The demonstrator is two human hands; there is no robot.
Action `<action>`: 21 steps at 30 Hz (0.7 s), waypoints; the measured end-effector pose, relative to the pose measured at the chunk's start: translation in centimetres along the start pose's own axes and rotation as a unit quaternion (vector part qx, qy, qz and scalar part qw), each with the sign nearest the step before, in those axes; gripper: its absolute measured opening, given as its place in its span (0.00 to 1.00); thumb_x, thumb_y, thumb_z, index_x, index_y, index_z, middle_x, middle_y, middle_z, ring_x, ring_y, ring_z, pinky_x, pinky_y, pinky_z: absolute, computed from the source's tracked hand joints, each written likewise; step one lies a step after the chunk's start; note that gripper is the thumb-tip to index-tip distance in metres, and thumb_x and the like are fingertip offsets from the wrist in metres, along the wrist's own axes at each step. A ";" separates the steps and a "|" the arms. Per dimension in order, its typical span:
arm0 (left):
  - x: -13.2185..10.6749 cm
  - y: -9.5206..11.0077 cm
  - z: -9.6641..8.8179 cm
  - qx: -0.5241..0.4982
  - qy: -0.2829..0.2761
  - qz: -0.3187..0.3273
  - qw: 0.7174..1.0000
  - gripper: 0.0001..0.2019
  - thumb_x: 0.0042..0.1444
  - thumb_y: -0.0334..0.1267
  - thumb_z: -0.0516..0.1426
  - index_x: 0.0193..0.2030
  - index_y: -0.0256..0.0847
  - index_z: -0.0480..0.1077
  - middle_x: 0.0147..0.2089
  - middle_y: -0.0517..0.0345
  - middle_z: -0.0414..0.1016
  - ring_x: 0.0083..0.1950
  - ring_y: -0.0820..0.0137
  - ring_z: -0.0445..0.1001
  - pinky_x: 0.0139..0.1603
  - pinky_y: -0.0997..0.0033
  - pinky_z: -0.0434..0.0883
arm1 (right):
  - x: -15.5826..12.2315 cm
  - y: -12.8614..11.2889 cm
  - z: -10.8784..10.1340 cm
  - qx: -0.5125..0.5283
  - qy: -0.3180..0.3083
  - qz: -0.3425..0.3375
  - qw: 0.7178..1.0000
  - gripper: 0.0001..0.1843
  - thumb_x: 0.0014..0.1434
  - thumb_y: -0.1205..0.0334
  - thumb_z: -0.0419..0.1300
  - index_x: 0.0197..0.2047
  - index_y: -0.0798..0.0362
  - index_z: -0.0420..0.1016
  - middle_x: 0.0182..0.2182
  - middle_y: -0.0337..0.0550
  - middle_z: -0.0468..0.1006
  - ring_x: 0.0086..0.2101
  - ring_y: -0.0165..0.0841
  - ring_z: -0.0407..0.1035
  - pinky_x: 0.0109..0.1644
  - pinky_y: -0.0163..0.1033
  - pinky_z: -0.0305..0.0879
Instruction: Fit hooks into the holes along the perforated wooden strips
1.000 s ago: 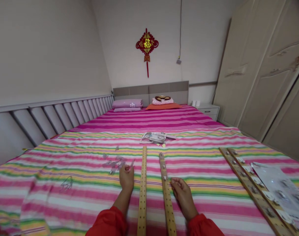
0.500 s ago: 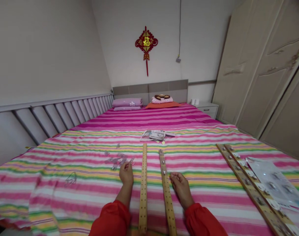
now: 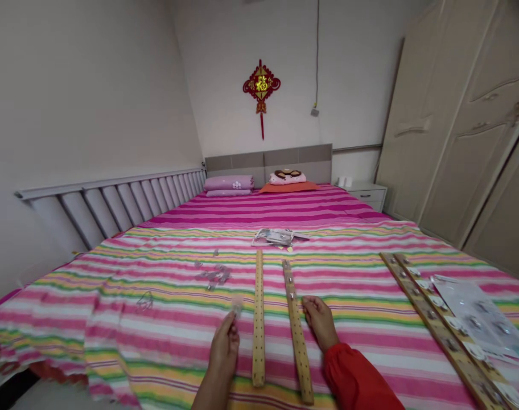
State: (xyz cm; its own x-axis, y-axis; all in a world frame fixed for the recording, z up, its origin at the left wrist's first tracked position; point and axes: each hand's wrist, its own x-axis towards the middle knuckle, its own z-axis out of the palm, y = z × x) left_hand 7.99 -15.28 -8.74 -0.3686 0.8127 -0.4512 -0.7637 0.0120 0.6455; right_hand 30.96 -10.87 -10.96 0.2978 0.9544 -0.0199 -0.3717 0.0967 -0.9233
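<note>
My left hand (image 3: 226,340) pinches a clear adhesive hook (image 3: 237,306), slightly smeared by motion, left of a bare wooden strip (image 3: 258,319) with rows of small holes. My right hand (image 3: 320,320) is closed, its fingertips beside a second wooden strip (image 3: 300,347); whatever it may hold is hidden. Near that strip's far end sit clear hooks (image 3: 291,280) in a row. A loose pile of clear hooks (image 3: 217,275) lies on the striped sheet, beyond my left hand.
On the right lie wooden strips fitted with hooks (image 3: 432,314), alongside a clear plastic pack (image 3: 477,313). A packet pile (image 3: 277,236) rests beyond the middle strips. A thin, clear tangled piece (image 3: 144,300) lies at left. Railing (image 3: 114,205) borders the bed's left side.
My left hand has drawn back from the loose pile toward me, carrying a clear hook. My right hand stays beside the second strip. The view has shifted slightly.
</note>
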 end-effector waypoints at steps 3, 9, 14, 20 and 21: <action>-3.2 0.1 0.8 -0.026 0.011 -0.093 0.995 0.05 0.58 0.25 0.55 0.32 0.34 0.70 0.20 0.65 0.68 0.15 0.85 0.63 0.13 0.89 0.56 | -0.4 -0.3 0.0 0.002 0.002 -0.010 1.000 0.20 0.37 0.46 0.69 0.23 0.53 0.70 0.12 0.29 0.63 0.12 0.21 0.49 0.15 0.31 0.41; -7.6 -0.7 1.9 -0.022 -0.009 -0.168 0.985 0.03 0.58 0.27 0.56 0.33 0.33 0.69 0.21 0.62 0.70 0.16 0.83 0.66 0.13 0.88 0.60 | -4.3 -1.3 0.2 0.036 0.045 0.021 0.998 0.19 0.40 0.50 0.69 0.20 0.53 0.67 0.12 0.28 0.61 0.13 0.20 0.47 0.15 0.30 0.42; -9.3 -2.6 2.6 -0.021 -0.028 -0.187 0.982 0.03 0.58 0.25 0.56 0.36 0.34 0.69 0.22 0.63 0.71 0.17 0.83 0.67 0.16 0.87 0.63 | -9.3 -1.9 1.3 0.007 -0.037 0.048 0.998 0.18 0.43 0.47 0.69 0.26 0.54 0.73 0.13 0.29 0.62 0.14 0.22 0.50 0.16 0.30 0.46; -10.7 -5.2 3.6 -0.002 -0.052 -0.189 0.981 0.06 0.58 0.23 0.55 0.31 0.34 0.68 0.20 0.62 0.71 0.17 0.82 0.67 0.18 0.87 0.64 | -11.4 -1.6 1.5 -0.011 -0.071 0.040 0.997 0.20 0.44 0.44 0.68 0.29 0.53 0.75 0.12 0.32 0.65 0.13 0.25 0.55 0.15 0.32 0.49; -10.9 -5.5 3.6 0.000 -0.056 -0.194 0.979 0.06 0.58 0.23 0.55 0.31 0.34 0.68 0.20 0.62 0.71 0.17 0.82 0.67 0.17 0.86 0.63 | -11.4 -1.5 1.4 -0.009 -0.073 0.041 0.996 0.20 0.44 0.44 0.68 0.29 0.53 0.75 0.12 0.33 0.66 0.14 0.26 0.56 0.15 0.32 0.51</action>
State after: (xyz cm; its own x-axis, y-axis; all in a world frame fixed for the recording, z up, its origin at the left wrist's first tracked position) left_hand 18.09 -22.05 -5.12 0.0096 0.8061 -0.5917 -0.8349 0.3322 0.4389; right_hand 26.86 -21.49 -8.79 0.1359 0.9899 -0.0403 -0.3734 0.0135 -0.9276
